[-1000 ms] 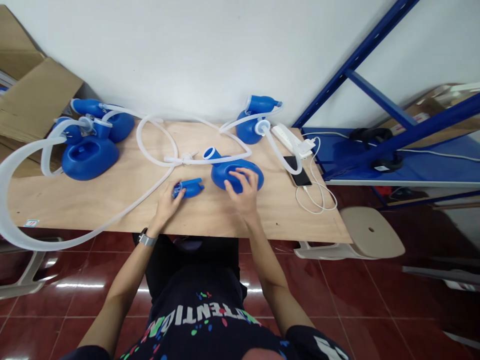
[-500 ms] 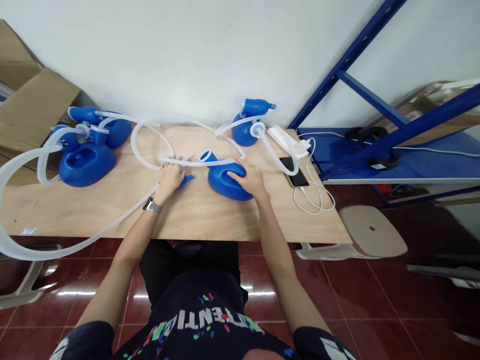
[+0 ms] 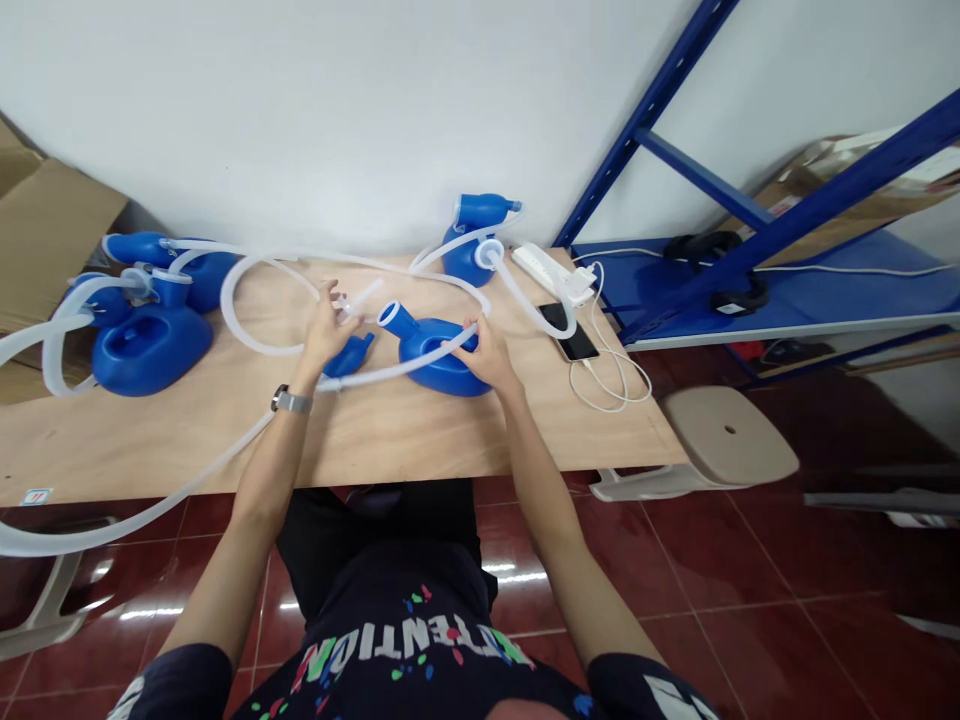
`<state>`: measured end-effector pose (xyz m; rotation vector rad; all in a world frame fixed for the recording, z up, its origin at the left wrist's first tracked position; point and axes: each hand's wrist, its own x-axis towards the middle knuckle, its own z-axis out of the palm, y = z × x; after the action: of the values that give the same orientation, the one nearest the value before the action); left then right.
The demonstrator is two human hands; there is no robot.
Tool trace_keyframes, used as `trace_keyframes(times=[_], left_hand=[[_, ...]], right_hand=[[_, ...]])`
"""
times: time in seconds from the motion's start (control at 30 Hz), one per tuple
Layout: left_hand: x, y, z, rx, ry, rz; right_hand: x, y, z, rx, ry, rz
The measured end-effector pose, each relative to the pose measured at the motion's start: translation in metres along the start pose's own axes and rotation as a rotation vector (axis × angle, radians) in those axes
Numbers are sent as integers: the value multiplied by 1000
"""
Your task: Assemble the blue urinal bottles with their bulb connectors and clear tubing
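A blue plastic vessel (image 3: 427,352) with a short spout lies in the middle of the plywood table (image 3: 420,430). My right hand (image 3: 481,352) rests on its right side, fingers curled on the vessel and on a clear hose (image 3: 390,370) that crosses it. My left hand (image 3: 324,328) is lifted a little above the table, pinching a clear tube connector (image 3: 358,297) where the hoses meet. A small blue cap piece (image 3: 349,356) lies on the table just under that hand.
Two more blue vessels with hoses (image 3: 146,320) sit at the left end, another (image 3: 469,243) at the back by the wall. A power strip (image 3: 551,270), phone (image 3: 570,338) and white cable lie at the right end. Beyond are a beige stool (image 3: 724,440), blue shelving (image 3: 750,290) and a cardboard box (image 3: 37,240).
My left hand let go of the small blue cap piece, moved back and took hold of the clear tube connector, lifting it. My right hand slid to the vessel's right side.
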<state>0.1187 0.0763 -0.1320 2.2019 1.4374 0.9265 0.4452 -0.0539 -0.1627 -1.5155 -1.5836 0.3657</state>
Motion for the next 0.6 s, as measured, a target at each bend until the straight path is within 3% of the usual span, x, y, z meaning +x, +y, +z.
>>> trace_keyframes(times=[0.13, 0.23, 0.43, 0.6], left_hand=[[-12, -7, -39, 127, -16, 249], [-18, 6, -51, 301, -164, 363], [-5, 46, -26, 341, -386, 514], [11, 43, -7, 119, -397, 550]], right_hand=[[0, 0, 0, -2, -4, 4], [0, 0, -1, 2, -7, 8], [1, -6, -1, -11, -30, -4], [3, -10, -4, -3, -68, 1]])
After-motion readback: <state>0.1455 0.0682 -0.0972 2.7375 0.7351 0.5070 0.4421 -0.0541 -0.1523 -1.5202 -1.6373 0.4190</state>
